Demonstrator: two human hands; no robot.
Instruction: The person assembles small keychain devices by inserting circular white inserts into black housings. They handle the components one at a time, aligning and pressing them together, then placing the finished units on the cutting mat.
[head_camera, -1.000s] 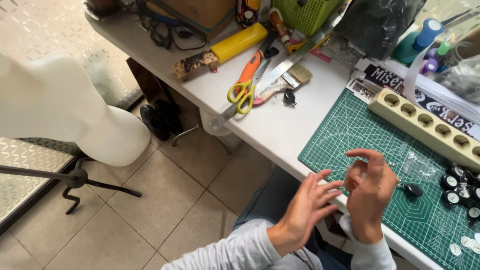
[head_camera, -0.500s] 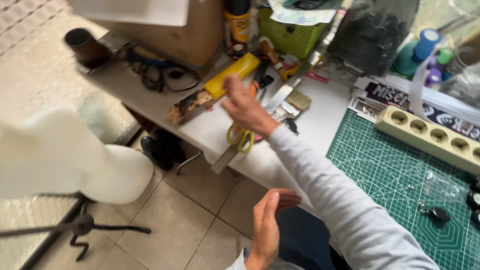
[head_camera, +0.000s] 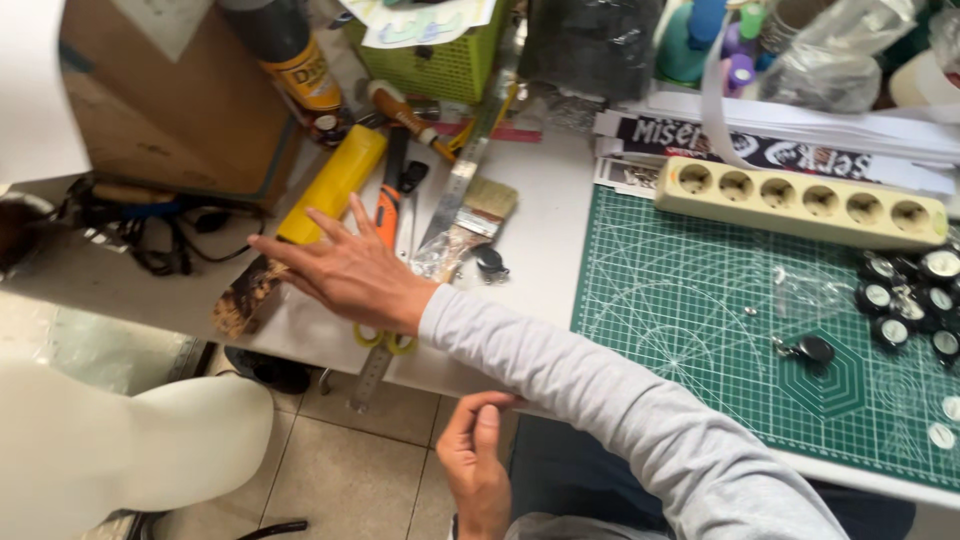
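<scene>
My right hand (head_camera: 345, 270) reaches left across the white table (head_camera: 545, 200), palm down with fingers spread, holding nothing. It lies over yellow-handled scissors (head_camera: 386, 343), whose loops show under the wrist. Its fingertips are close to a yellow tube (head_camera: 335, 180) and an orange utility knife (head_camera: 386, 215). A dark patterned block (head_camera: 243, 297) sits just left of the hand at the table's edge. My left hand (head_camera: 475, 465) hangs below the table edge over the tiled floor, fingers curled in; I see nothing in it.
A green cutting mat (head_camera: 700, 330) carries a cream power strip (head_camera: 800, 200), several round black badges (head_camera: 910, 300) and a small black clip (head_camera: 808, 348). Behind the hand lie a metal ruler (head_camera: 465, 170), a paintbrush (head_camera: 482, 205), a cardboard box (head_camera: 170, 110), a green basket (head_camera: 440, 60) and black cables (head_camera: 150, 235). A white mannequin torso (head_camera: 130, 450) stands lower left.
Both hands were together over the mat. My right hand then reached left to the tools and now rests lower over the scissors, and my left hand dropped below the table and curled.
</scene>
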